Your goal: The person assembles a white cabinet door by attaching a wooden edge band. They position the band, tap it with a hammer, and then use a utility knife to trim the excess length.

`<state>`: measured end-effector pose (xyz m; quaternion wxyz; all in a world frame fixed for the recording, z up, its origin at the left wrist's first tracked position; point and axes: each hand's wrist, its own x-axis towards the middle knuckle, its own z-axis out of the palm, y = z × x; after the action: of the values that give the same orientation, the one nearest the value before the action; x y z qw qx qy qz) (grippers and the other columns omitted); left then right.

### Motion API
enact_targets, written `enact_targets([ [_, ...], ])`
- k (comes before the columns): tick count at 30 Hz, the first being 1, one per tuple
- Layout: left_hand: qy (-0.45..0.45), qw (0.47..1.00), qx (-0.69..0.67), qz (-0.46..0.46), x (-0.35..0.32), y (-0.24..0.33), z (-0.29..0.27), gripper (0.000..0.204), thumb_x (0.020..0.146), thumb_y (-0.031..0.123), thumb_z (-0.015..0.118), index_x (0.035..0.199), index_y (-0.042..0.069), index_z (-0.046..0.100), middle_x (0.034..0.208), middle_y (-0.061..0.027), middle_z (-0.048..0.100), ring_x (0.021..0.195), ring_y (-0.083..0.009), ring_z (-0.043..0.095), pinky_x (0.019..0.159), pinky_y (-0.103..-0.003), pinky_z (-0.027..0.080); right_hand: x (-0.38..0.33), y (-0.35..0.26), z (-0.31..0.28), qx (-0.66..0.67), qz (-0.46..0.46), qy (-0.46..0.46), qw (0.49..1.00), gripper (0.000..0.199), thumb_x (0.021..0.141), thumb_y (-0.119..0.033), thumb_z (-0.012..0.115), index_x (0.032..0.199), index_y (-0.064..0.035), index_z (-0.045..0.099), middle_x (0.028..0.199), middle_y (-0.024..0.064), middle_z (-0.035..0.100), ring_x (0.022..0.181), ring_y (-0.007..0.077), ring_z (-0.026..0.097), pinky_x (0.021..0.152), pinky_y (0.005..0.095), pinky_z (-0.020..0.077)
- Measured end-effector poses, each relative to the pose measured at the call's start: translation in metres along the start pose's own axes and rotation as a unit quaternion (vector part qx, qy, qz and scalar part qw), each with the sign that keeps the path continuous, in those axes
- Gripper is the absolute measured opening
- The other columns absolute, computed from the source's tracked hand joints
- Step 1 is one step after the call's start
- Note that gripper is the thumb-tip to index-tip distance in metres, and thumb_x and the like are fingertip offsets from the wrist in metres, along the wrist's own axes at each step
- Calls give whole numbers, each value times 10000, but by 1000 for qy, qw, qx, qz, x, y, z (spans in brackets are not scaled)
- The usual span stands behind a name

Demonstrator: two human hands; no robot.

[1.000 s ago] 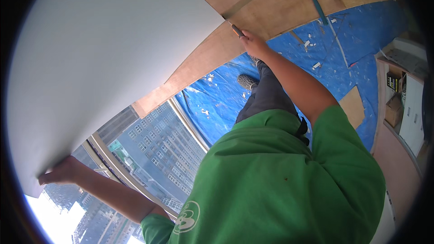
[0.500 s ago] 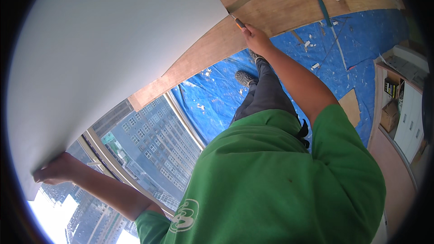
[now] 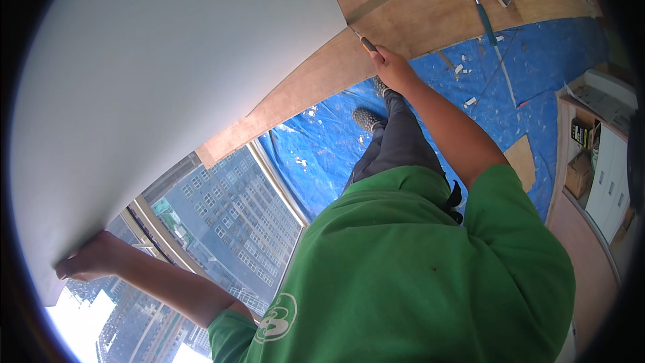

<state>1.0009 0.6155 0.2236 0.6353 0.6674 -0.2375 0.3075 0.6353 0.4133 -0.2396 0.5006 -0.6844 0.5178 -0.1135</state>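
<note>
A large white sheet (image 3: pixel 175 74) fills the left side of the view and bows along its lower edge. My left hand (image 3: pixel 87 258) is closed on the edge of this sheet at the lower left, its fingertips partly hidden. In my right hand (image 3: pixel 396 69) is a slim utility knife (image 3: pixel 367 43) with an orange and dark handle. Its thin metal tip lies at the sheet's near right corner, over the wooden board (image 3: pixel 302 84); whether it touches the sheet I cannot tell.
On the board at the upper right lie a hammer (image 3: pixel 480 10) with a green grip and several tools. Blue plastic sheeting (image 3: pixel 322 134) strewn with scraps covers the floor. A window (image 3: pixel 228 202) is at the left, a white cabinet (image 3: pixel 608 185) at the right.
The whole view has shifted slightly, with the sheet and board now a little farther right and down. My right hand has drawn back slightly from the sheet's corner; both hands keep their hold.
</note>
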Motion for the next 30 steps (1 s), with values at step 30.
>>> enact_targets([
  [30, 55, 997, 29, 46, 4, -11, -14, 814, 836, 654, 586, 1218, -50, 442, 1246, -217, 545, 1135, -371, 616, 908, -577, 570, 9, -13, 4, 37, 0, 19, 999, 376, 1014, -332, 482, 1210, -46, 627, 979, 247, 678, 934, 437, 650, 806, 499, 511],
])
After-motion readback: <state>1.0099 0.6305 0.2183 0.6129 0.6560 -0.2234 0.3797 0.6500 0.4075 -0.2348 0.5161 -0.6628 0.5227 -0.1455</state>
